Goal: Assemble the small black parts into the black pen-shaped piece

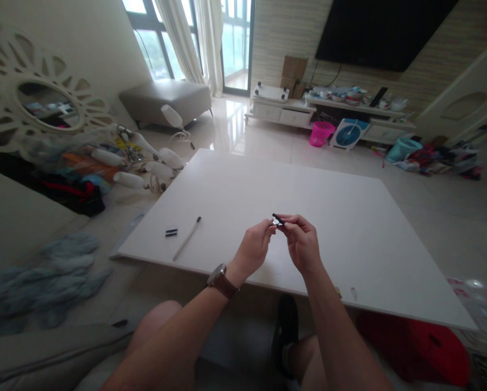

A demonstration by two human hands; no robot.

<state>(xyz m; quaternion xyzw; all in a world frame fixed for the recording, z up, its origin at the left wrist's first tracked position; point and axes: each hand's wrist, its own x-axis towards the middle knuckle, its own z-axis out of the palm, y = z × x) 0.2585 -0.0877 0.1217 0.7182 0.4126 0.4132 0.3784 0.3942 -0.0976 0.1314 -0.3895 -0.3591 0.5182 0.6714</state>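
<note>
Both hands meet above the near part of a white table [349, 217]. My left hand [254, 248], with a brown-strapped watch on its wrist, and my right hand [301, 242] each pinch a small black part [276, 219] between thumb and fingertips. On the table to the left lie a thin pen-like stick [187, 238] and two small black pieces [171, 232], apart from both hands.
A grey sofa arm [43, 353] and a blue-grey cloth [48, 277] are at my left. White lamp parts [145, 163] lie on the floor beyond the table's left corner. A red object [414, 342] sits under the table's right edge. A pink basket [320, 133] stands by the TV cabinet.
</note>
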